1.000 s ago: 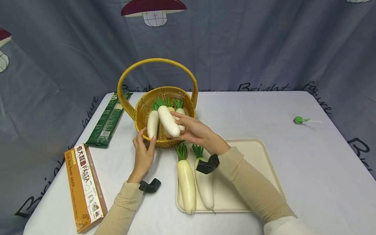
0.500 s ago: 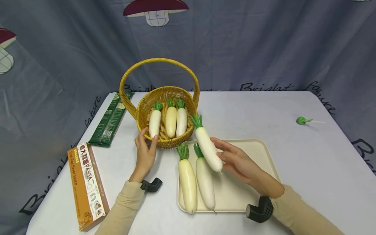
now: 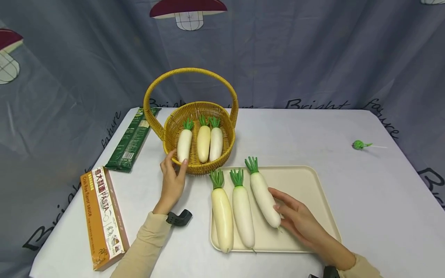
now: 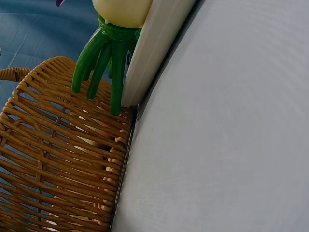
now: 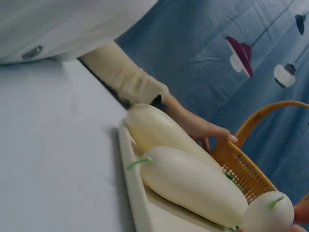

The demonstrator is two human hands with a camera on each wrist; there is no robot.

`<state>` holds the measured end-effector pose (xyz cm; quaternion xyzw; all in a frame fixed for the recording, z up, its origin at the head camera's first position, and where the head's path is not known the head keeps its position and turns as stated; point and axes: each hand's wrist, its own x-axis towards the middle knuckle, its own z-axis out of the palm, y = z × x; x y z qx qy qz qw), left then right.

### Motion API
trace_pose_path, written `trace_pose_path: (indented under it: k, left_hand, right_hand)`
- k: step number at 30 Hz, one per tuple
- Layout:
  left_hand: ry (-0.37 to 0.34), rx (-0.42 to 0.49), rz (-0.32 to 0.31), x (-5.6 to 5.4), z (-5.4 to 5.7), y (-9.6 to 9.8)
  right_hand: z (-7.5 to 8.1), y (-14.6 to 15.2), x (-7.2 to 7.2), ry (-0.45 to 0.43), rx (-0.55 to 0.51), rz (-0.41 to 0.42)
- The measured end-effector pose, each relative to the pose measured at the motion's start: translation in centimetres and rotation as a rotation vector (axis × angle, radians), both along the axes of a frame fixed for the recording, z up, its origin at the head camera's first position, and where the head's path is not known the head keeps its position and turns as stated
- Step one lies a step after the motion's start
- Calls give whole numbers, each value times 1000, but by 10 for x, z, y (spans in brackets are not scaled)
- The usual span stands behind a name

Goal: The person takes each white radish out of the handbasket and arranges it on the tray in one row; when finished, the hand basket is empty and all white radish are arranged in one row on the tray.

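Note:
My right hand (image 3: 304,222) holds a white radish (image 3: 263,197) by its lower end, thumb on one side and fingers on the other, over the beige tray (image 3: 306,185). Whether that radish touches the tray is hard to tell. To its left lie a yellowish radish (image 3: 222,220) and another white radish (image 3: 243,216), leaves pointing away from me. My left hand (image 3: 172,184) grips the near-left rim of the wicker basket (image 3: 199,169). Inside the basket are a white radish (image 3: 184,144), a yellowish radish (image 3: 203,143) and a white radish (image 3: 216,143).
Left of the basket lies a green packet (image 3: 128,143). An orange pasta box (image 3: 104,220) is nearer, beside my left forearm. Far right on the white table (image 3: 365,200) is a small green object on a pale stick (image 3: 359,144). The basket's tall handle (image 3: 191,70) arches upward.
My right hand has carried the white radish out of the basket, rightward and toward me, to the tray beside the other two. The left hand stays on the basket rim.

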<state>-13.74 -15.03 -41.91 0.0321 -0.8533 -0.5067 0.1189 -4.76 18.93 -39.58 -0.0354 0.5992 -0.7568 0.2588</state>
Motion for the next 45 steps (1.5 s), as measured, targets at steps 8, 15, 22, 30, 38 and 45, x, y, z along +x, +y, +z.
trace_pose_path:
  k: [8, 15, 22, 30, 38, 45]
  left_hand:
    - [-6, -7, -4, 1, -1, 0]
    - [-3, -3, -12, 1, -1, 0]
    - [-6, -7, -9, 2, 0, -1]
    - [3, 0, -9, 1, -1, -1]
    - [-5, 9, -8, 0, -1, -1]
    - [-6, 8, -9, 0, 1, -2]
  right_hand:
    - [1, -10, 17, -33, 222, -62]
    - [1, -12, 23, 50, 318, 7]
    - [9, -10, 16, 110, 436, 51]
    - [11, -10, 4, 168, 506, 57]
    - [8, -15, -12, 182, 532, -6]
    - [17, -24, -39, 248, 513, -57]
